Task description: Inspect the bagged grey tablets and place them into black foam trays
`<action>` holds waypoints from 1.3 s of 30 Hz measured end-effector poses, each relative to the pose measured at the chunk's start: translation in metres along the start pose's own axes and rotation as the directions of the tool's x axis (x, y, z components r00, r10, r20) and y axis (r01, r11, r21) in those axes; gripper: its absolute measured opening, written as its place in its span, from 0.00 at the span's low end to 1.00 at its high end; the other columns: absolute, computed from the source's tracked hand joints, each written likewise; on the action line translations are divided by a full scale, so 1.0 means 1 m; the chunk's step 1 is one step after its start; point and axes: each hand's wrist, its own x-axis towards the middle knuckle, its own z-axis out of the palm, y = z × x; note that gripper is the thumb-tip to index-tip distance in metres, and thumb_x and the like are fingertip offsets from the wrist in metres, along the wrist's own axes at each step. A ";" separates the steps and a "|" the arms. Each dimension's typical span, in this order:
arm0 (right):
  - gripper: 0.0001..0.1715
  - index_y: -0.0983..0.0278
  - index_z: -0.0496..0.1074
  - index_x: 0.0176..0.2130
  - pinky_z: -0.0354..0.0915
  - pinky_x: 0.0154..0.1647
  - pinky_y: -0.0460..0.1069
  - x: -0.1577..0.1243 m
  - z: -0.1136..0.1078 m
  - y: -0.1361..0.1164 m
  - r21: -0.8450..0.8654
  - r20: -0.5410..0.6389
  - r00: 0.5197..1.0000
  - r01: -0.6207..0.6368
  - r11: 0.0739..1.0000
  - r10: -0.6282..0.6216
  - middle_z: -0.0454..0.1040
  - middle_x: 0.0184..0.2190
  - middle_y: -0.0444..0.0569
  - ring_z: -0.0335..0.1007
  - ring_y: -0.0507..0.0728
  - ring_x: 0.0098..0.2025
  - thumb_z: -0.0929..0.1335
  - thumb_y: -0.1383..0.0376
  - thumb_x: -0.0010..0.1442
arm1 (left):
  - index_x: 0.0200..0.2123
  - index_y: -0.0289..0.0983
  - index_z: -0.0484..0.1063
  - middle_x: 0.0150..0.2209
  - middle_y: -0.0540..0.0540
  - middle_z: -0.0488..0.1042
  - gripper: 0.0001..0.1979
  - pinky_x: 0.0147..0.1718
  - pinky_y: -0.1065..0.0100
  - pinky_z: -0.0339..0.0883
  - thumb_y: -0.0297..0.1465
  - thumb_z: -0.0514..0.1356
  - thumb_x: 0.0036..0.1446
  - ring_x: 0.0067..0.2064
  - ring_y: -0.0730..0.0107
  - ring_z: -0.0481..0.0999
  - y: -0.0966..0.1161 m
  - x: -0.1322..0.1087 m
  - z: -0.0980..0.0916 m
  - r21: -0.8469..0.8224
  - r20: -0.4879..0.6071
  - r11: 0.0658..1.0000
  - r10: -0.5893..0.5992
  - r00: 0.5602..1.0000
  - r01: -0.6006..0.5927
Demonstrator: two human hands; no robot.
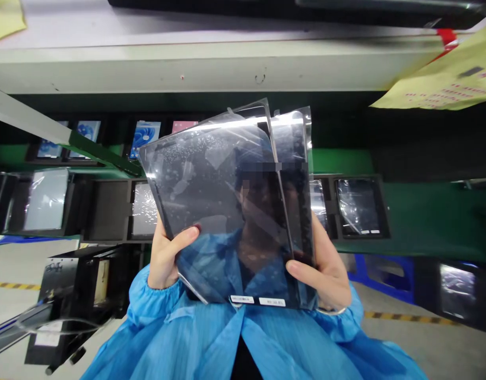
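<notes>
I hold two dark tablets, each in a clear plastic bag, upright in front of me. The front tablet (211, 200) is tilted to the left and overlaps the rear tablet (296, 153), which shows behind its right edge. My left hand (165, 258) grips the front tablet's lower left edge, thumb on the screen. My right hand (325, 269) holds the lower right edges of both, thumb across the front. Two white labels (258, 301) sit along the front tablet's bottom edge. Blue sleeves cover both wrists.
Behind runs a green conveyor belt (425, 221) carrying black trays with bagged tablets (359, 206). A white shelf beam (211, 66) spans overhead, with a yellow sheet (444, 79) hanging at right. A black device (80, 295) stands at lower left. Lit tablets (145, 136) line the back.
</notes>
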 end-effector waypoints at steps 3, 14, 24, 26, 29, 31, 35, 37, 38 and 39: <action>0.47 0.37 0.58 0.72 0.61 0.75 0.61 -0.002 -0.001 0.001 -0.013 0.003 1.000 0.029 1.000 -0.029 0.63 0.71 0.30 0.60 0.65 0.73 0.76 0.58 0.61 | 0.44 0.41 0.79 0.34 0.49 0.84 0.29 0.32 0.64 0.82 0.34 0.81 0.35 0.33 0.59 0.86 -0.002 0.000 -0.003 -0.005 0.015 0.999 -0.032 0.999 0.032; 0.47 0.35 0.58 0.71 0.61 0.74 0.57 -0.004 -0.001 0.001 -0.029 0.010 0.999 0.050 0.998 -0.050 0.62 0.71 0.27 0.58 0.61 0.74 0.76 0.57 0.61 | 0.55 0.43 0.76 0.37 0.50 0.85 0.37 0.38 0.61 0.84 0.31 0.79 0.38 0.37 0.56 0.87 0.000 -0.006 0.000 0.012 0.000 0.999 -0.032 0.999 0.032; 0.42 0.44 0.68 0.67 0.57 0.77 0.62 0.011 0.004 -0.015 0.085 -0.081 0.995 -0.058 0.995 0.065 0.70 0.68 0.35 0.62 0.64 0.73 0.79 0.56 0.58 | 0.55 0.42 0.73 0.40 0.50 0.85 0.33 0.41 0.61 0.84 0.32 0.76 0.44 0.37 0.58 0.87 0.007 0.000 0.011 0.102 0.057 0.988 -0.127 0.990 0.120; 0.39 0.45 0.72 0.65 0.52 0.78 0.63 0.017 0.005 -0.014 0.147 -0.131 0.984 -0.101 0.984 0.121 0.72 0.66 0.35 0.61 0.64 0.73 0.79 0.59 0.57 | 0.56 0.42 0.72 0.42 0.48 0.84 0.32 0.42 0.60 0.84 0.32 0.74 0.46 0.40 0.56 0.87 0.008 0.005 0.016 0.106 0.096 0.986 -0.142 0.985 0.132; 0.35 0.47 0.75 0.62 0.57 0.76 0.66 0.025 0.007 -0.012 0.227 -0.172 0.960 -0.180 0.957 0.221 0.76 0.63 0.37 0.63 0.67 0.72 0.78 0.62 0.56 | 0.56 0.41 0.72 0.45 0.47 0.84 0.30 0.44 0.60 0.83 0.32 0.72 0.49 0.46 0.54 0.87 0.006 0.013 0.022 0.091 0.160 0.989 -0.130 0.978 0.116; 0.35 0.47 0.76 0.61 0.64 0.72 0.68 0.028 0.008 -0.011 0.257 -0.184 0.948 -0.208 0.944 0.259 0.78 0.60 0.39 0.65 0.69 0.70 0.77 0.63 0.56 | 0.56 0.41 0.72 0.45 0.47 0.83 0.29 0.46 0.59 0.82 0.32 0.72 0.50 0.47 0.54 0.86 0.004 0.016 0.024 0.084 0.190 0.991 -0.122 0.974 0.108; 0.33 0.48 0.77 0.60 0.68 0.70 0.67 0.031 0.008 -0.009 0.225 -0.222 0.937 -0.220 0.949 0.270 0.79 0.59 0.40 0.67 0.69 0.70 0.75 0.64 0.55 | 0.53 0.41 0.71 0.45 0.48 0.83 0.26 0.50 0.57 0.81 0.32 0.71 0.52 0.48 0.55 0.86 0.000 0.019 0.027 0.080 0.223 0.992 -0.116 0.968 0.101; 0.32 0.49 0.77 0.59 0.67 0.71 0.68 0.031 0.009 -0.009 0.202 -0.240 0.934 -0.217 0.955 0.263 0.79 0.60 0.40 0.66 0.70 0.70 0.74 0.65 0.56 | 0.53 0.41 0.71 0.44 0.48 0.82 0.25 0.50 0.56 0.80 0.31 0.71 0.52 0.48 0.55 0.86 -0.001 0.020 0.028 0.076 0.226 0.991 -0.120 0.967 0.106; 0.32 0.49 0.77 0.59 0.66 0.71 0.68 0.031 0.009 -0.008 0.198 -0.246 0.933 -0.218 0.956 0.264 0.79 0.60 0.40 0.66 0.70 0.70 0.73 0.65 0.56 | 0.53 0.41 0.71 0.44 0.48 0.82 0.25 0.50 0.56 0.80 0.31 0.71 0.52 0.49 0.54 0.85 -0.001 0.020 0.028 0.076 0.228 0.991 -0.122 0.966 0.107; 0.32 0.49 0.77 0.59 0.66 0.71 0.69 0.031 0.009 -0.008 0.193 -0.249 0.932 -0.220 0.956 0.265 0.79 0.60 0.41 0.65 0.70 0.70 0.72 0.66 0.57 | 0.54 0.41 0.71 0.44 0.48 0.82 0.25 0.51 0.55 0.80 0.31 0.71 0.53 0.50 0.52 0.85 -0.002 0.021 0.028 0.079 0.233 0.991 -0.123 0.965 0.107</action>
